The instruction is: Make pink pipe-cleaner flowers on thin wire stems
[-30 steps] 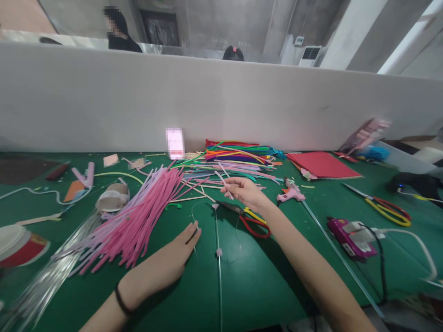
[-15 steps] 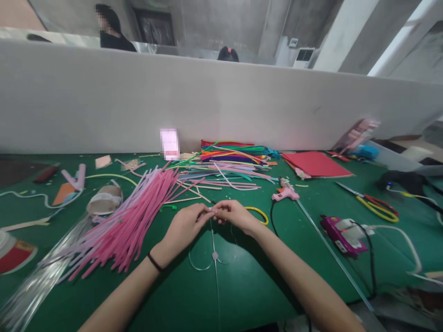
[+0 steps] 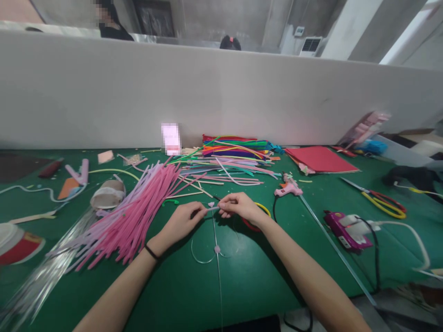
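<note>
Pinching one lilac strip (image 3: 212,209) between them, left hand (image 3: 183,221) and right hand (image 3: 240,207) are near two small lilac pieces (image 3: 217,249).

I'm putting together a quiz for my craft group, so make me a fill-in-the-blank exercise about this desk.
The left hand and right hand hold one short pale strip; the dark band circles the ____ wrist. The glue gun is mostly ____. The scissors at far right have one red handle and one ____ handle. The top paper sheet is ____.

Missing words: left; pink; yellow; red.
</note>
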A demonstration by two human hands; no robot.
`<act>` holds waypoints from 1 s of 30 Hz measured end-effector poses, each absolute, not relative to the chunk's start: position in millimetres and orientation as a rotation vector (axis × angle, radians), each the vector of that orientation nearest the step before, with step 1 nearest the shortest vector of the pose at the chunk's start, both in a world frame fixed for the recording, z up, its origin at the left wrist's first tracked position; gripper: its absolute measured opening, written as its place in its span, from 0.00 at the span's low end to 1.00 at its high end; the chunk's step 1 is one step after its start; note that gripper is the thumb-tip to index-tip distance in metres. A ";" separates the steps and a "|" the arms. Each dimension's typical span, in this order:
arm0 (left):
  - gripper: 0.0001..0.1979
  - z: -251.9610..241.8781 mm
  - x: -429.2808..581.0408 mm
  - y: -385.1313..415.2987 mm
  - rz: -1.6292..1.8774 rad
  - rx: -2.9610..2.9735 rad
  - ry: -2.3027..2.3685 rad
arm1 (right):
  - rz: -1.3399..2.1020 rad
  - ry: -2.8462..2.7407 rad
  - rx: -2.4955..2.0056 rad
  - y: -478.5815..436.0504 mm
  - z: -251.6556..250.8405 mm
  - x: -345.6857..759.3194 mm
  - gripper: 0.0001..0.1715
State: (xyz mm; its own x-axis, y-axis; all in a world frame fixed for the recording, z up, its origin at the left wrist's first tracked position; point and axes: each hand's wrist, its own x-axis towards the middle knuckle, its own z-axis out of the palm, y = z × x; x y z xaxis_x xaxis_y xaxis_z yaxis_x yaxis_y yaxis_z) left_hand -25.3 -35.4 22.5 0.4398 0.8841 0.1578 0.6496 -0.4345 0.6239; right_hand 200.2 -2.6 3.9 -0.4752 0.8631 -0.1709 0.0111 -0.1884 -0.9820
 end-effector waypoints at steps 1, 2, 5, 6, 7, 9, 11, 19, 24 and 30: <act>0.17 22.9 -25.7 -35.3 0.659 2.212 1.310 | 1.715 -1.424 -1.054 -0.8 2.3 201.3 0.26; 0.17 23.0 -26.3 -35.1 0.665 2.208 1.329 | 1.693 -1.406 -1.064 1.1 0.8 202.4 0.25; 0.17 21.5 -28.4 -33.5 0.706 2.186 1.378 | 1.589 -1.362 -1.104 6.9 -2.7 205.8 0.23; 0.16 20.3 -29.1 -32.7 0.734 2.171 1.402 | 1.529 -1.348 -1.131 8.9 -3.6 207.3 0.22; 0.16 18.7 -29.9 -31.9 0.761 2.155 1.430 | 1.455 -1.340 -1.167 10.7 -4.3 208.9 0.20; 0.18 14.7 -31.2 -30.3 0.797 2.131 1.490 | 1.288 -1.356 -1.245 13.8 -5.6 212.3 0.17; 0.20 10.1 -31.8 -29.1 0.790 2.133 1.530 | 1.174 -1.409 -1.292 15.5 -6.7 214.9 0.14; 0.13 -5.4 -31.8 -28.3 0.836 2.292 1.519 | 0.918 -1.670 -1.313 13.2 -6.5 214.4 0.09; 0.15 -13.7 -32.6 -26.1 0.904 2.384 1.502 | 0.926 -1.664 -1.341 13.7 -11.2 213.7 0.09; 0.19 -20.0 -31.3 -23.3 0.901 2.428 1.502 | 0.733 -1.780 -1.412 19.4 -13.1 214.4 0.09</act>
State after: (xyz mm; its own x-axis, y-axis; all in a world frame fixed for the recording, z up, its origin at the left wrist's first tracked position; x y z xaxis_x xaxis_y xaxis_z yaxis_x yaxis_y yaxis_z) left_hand -31.3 -23.3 -20.0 0.3194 0.8535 0.4116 0.7649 -0.4886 0.4196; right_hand 214.4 19.4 -13.1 -0.1241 0.9726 0.1966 0.5519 0.2323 -0.8009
